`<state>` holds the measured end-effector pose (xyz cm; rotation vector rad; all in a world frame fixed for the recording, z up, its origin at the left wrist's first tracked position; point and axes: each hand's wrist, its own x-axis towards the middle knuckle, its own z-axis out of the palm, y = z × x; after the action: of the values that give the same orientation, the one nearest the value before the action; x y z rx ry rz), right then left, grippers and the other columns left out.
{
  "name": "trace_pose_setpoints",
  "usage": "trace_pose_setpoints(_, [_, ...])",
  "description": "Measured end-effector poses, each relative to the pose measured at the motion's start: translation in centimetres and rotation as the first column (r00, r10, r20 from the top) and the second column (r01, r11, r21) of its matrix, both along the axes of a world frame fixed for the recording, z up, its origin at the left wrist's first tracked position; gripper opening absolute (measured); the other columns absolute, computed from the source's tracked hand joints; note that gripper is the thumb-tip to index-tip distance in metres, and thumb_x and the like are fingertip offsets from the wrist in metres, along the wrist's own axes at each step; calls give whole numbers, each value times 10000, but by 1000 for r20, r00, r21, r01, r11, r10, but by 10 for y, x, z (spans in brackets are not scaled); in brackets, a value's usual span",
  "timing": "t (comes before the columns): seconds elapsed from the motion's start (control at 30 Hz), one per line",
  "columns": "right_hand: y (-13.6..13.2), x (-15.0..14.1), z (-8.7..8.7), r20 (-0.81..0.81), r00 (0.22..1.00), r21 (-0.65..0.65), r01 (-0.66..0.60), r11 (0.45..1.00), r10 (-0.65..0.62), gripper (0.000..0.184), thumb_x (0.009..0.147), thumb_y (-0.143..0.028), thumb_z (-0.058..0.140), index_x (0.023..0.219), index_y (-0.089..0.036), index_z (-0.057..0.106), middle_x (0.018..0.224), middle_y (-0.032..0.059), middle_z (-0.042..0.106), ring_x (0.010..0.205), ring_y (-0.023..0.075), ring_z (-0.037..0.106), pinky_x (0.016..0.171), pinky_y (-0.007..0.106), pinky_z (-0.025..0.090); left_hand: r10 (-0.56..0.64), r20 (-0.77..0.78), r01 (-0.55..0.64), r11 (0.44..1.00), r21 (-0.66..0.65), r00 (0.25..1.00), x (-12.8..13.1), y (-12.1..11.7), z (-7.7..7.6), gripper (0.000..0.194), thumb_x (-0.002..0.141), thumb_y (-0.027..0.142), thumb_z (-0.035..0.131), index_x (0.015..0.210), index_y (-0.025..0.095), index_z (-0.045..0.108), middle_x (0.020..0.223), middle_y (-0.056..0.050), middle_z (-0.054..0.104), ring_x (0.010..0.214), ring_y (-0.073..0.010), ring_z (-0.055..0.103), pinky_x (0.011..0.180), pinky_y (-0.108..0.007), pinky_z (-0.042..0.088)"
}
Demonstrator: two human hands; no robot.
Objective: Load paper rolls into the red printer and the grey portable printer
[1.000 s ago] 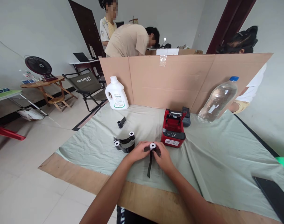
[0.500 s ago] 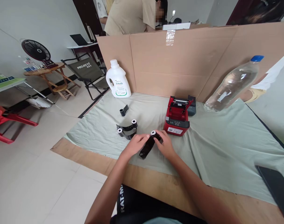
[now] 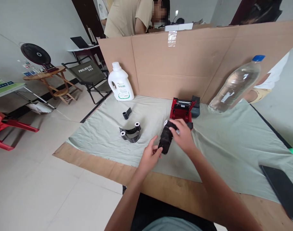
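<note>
A black ribbon roll [image 3: 165, 139] with a white core end hangs slightly tilted between my hands above the cloth. My right hand [image 3: 183, 135] is closed around the roll's upper end. With thumb and fingers my left hand [image 3: 150, 156] pinches the loose lower end of the black strip. Just beyond my right hand stands a red printer [image 3: 179, 113] with its top raised; my hand and the roll hide part of its front. To the left, another black ribbon on two white-ended rolls [image 3: 131, 136] lies on the cloth, with a small black roll [image 3: 126, 114] behind it.
A white jug [image 3: 121, 84] stands at the back left against a cardboard panel [image 3: 170, 64]. A dark grey device [image 3: 196, 107] sits behind the printer. A large clear bottle [image 3: 235, 85] leans at the right. A phone [image 3: 280, 189] lies near the right edge. A person bends beyond the panel.
Both hands have lifted the ribbon roll and moved right, towards the printer. My left hand has shifted from the roll's top to the strip's lower end.
</note>
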<state>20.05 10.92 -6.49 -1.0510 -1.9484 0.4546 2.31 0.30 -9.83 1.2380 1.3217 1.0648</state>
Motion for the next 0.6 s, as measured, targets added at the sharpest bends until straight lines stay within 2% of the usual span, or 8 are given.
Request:
trace_pose_setpoints(0.07, [24,18,17,113,989,48,86,995,-91,339,951,-280,543,1260,-242,677,1197,112,663,1124,306,601,1025,480,452,-18,11,17,995,95,1000,18,22,9,699,964,416,566,1580,199,315,764,17,654,659,-138,627,693,-260,532])
trace_pose_setpoints(0.13, [53,33,26,278,943,38,177,983,-181,300,907,-239,578,1170,-226,721,1126,119,706,1091,334,594,988,509,444,-61,31,55,984,169,998,39,48,16,666,975,357,549,1581,210,313,786,13,650,640,-124,615,663,-243,521])
trace_pose_setpoints(0.23, [88,45,29,491,846,-33,259,965,-210,297,880,-179,583,1135,-206,732,1160,127,727,1087,327,612,949,476,444,-105,19,98,969,228,994,67,83,21,487,966,277,527,1447,200,511,801,2,641,606,-109,604,635,-236,514])
trace_pose_setpoints(0.3, [102,48,28,547,813,-57,275,960,-200,289,861,-145,589,1103,-200,739,1148,126,742,1058,307,637,927,445,447,-130,-44,137,959,247,991,78,100,22,436,918,230,571,1353,203,591,800,7,644,615,-110,603,641,-237,519])
trace_pose_setpoints(0.43, [117,50,25,572,794,-69,298,952,-206,261,806,-122,630,1017,-213,756,1056,109,770,997,296,658,891,431,441,-147,-211,202,941,270,966,84,113,23,468,812,171,654,1278,214,650,729,32,654,642,-126,596,697,-251,533])
trace_pose_setpoints(0.6, [132,48,19,561,796,-98,338,936,-228,139,727,-179,713,848,-234,752,907,67,768,945,267,653,868,405,448,9,-375,125,935,332,927,84,116,18,347,913,257,600,1235,248,727,775,0,731,709,-152,650,747,-264,530])
